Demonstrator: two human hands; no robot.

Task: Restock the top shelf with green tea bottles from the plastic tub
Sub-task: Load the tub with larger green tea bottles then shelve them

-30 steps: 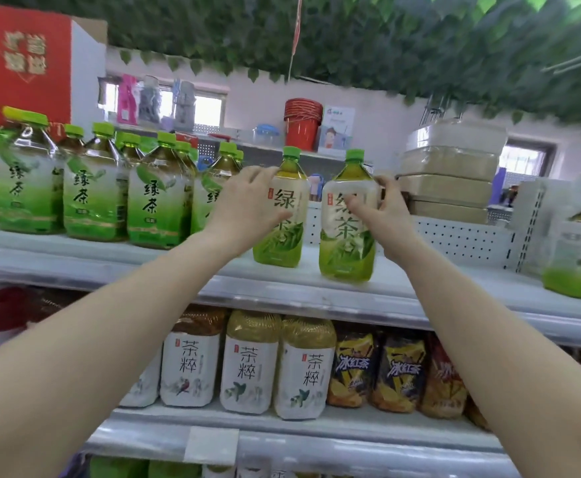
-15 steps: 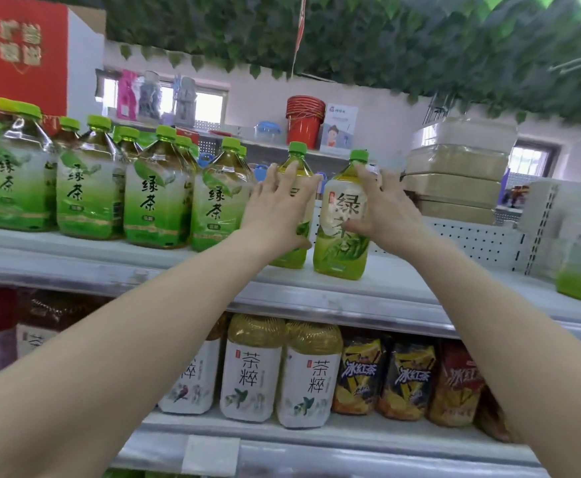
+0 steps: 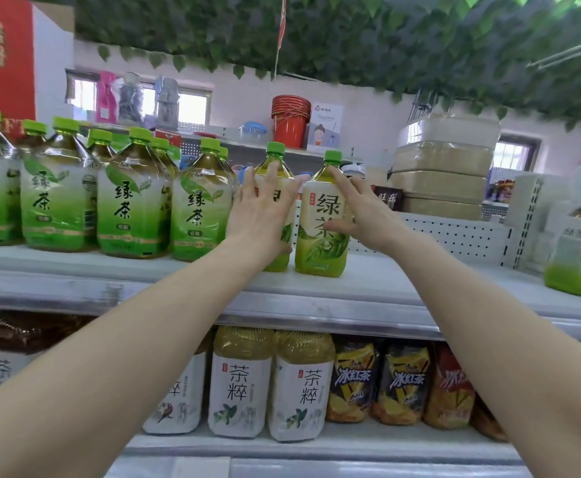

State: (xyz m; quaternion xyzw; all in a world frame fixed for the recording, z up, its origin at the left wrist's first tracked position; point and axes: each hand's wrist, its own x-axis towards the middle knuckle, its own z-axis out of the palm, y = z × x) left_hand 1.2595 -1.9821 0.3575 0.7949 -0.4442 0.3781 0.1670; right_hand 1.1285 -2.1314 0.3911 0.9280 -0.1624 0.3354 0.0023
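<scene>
Your left hand (image 3: 261, 215) lies flat, fingers spread, against the left green tea bottle (image 3: 276, 151). Your right hand (image 3: 363, 212), also spread wide, touches the right green tea bottle (image 3: 316, 208) with thumb and fingertips. Neither hand grips. Both bottles stand upright, side by side, near the front of the top shelf (image 3: 368, 288). Larger green tea bottles (image 3: 133, 208) fill the top shelf's left part, and a lone large bottle (image 3: 579, 250) stands at its right end.

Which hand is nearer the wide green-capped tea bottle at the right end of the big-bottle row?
Left. The left hand lies on a slim green-capped plastic bottle right beside the wide green tea bottle; the right hand touches the next slim bottle, further right.
</scene>
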